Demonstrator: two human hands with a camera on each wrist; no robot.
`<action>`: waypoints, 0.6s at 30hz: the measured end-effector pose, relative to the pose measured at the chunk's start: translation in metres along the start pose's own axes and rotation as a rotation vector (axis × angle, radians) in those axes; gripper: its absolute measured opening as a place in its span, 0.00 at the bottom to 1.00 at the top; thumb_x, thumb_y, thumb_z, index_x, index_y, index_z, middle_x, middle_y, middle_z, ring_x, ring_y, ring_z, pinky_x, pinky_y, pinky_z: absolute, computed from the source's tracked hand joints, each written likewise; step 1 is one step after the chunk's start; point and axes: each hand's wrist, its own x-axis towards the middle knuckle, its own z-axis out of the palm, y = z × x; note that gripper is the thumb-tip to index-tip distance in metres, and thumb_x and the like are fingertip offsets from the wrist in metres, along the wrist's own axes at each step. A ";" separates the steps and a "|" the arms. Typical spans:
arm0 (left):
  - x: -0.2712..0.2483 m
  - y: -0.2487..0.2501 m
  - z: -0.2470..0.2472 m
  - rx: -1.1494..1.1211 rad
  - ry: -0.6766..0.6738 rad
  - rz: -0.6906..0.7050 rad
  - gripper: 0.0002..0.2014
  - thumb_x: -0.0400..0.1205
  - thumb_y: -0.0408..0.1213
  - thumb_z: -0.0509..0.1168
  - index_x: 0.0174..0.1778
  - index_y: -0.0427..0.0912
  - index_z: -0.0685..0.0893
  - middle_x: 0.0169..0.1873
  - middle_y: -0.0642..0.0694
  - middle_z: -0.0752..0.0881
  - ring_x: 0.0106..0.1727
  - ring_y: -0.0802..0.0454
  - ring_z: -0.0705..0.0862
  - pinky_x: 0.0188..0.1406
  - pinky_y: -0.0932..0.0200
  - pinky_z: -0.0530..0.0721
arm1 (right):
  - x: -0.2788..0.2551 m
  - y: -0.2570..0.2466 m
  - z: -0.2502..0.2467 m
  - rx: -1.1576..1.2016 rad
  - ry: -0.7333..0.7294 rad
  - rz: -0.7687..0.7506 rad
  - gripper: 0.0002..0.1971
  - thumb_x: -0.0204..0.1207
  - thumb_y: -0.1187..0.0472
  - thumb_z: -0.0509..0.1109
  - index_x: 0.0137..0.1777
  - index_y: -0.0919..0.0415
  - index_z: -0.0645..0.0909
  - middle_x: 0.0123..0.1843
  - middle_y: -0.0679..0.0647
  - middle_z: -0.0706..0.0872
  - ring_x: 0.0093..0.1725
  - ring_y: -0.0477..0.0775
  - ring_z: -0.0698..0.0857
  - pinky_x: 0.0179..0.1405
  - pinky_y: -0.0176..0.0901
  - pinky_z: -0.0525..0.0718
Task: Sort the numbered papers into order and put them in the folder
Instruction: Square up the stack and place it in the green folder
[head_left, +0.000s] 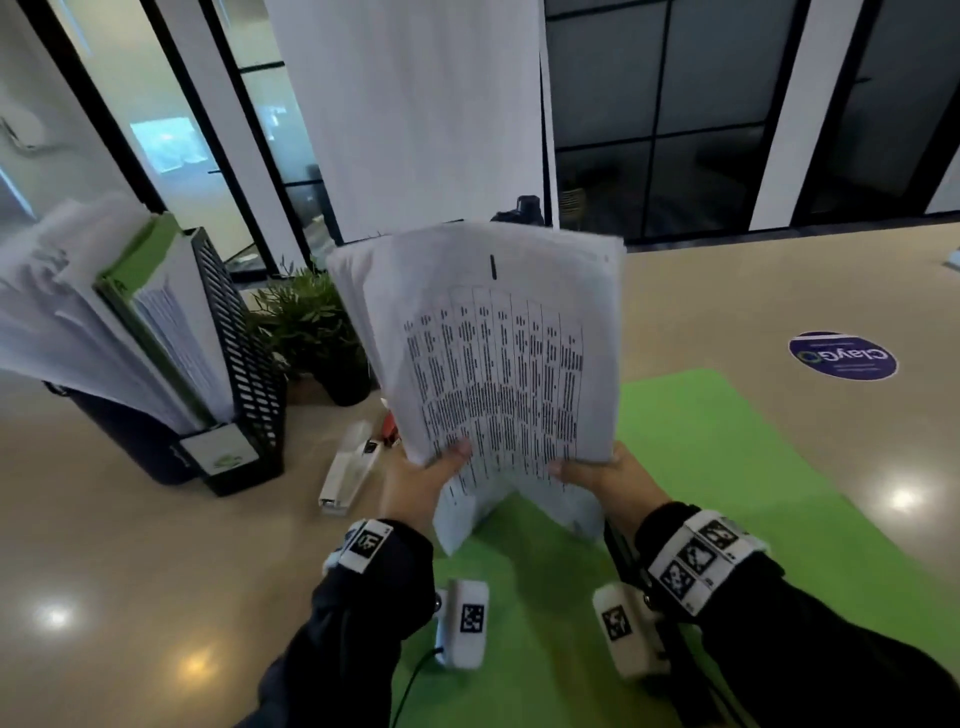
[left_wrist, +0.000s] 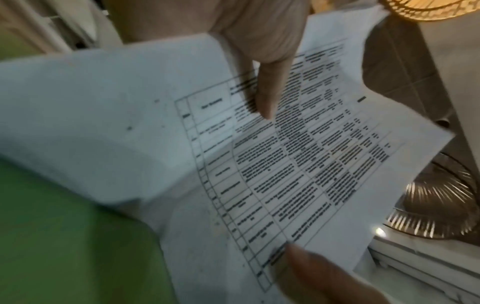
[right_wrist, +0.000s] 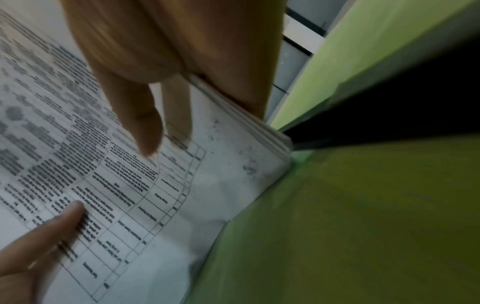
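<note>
Clearly the papers (head_left: 493, 358) are light and floppy (already sagging), held upright above the green folder (head_left: 701, 467) near the table's front edge; left hand (head_left: 421, 480) and right hand (head_left: 610, 475) pinch the bottom corners, fingers (right_wrist: 145, 127) curled round. Gripping the side edges would likely steady them.

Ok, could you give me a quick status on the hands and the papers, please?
Left hand and right hand both grip the paper stack, upright over the green folder. Nothing in the way.

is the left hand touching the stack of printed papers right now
Touching. The head view shows the left hand gripping the white printed paper stack's lower edge, thumb on top.
</note>
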 end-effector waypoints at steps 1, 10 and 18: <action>-0.002 -0.004 0.003 -0.014 0.001 -0.032 0.12 0.74 0.27 0.72 0.44 0.51 0.87 0.41 0.59 0.91 0.46 0.63 0.89 0.56 0.55 0.82 | 0.002 0.008 -0.002 -0.037 -0.009 0.036 0.15 0.68 0.75 0.74 0.52 0.60 0.85 0.53 0.59 0.89 0.57 0.61 0.86 0.62 0.58 0.82; 0.005 -0.007 0.001 0.003 0.114 -0.047 0.07 0.76 0.33 0.71 0.48 0.45 0.87 0.44 0.54 0.90 0.49 0.56 0.87 0.51 0.58 0.83 | 0.008 -0.001 -0.003 0.013 0.097 -0.061 0.10 0.74 0.69 0.70 0.48 0.52 0.80 0.48 0.53 0.87 0.48 0.50 0.87 0.32 0.31 0.85; 0.013 -0.007 0.003 0.068 0.127 0.082 0.14 0.77 0.36 0.70 0.58 0.43 0.81 0.48 0.49 0.89 0.47 0.64 0.88 0.47 0.66 0.86 | 0.014 0.011 0.007 0.169 0.268 -0.147 0.09 0.72 0.61 0.74 0.51 0.57 0.81 0.47 0.52 0.87 0.47 0.47 0.86 0.41 0.33 0.86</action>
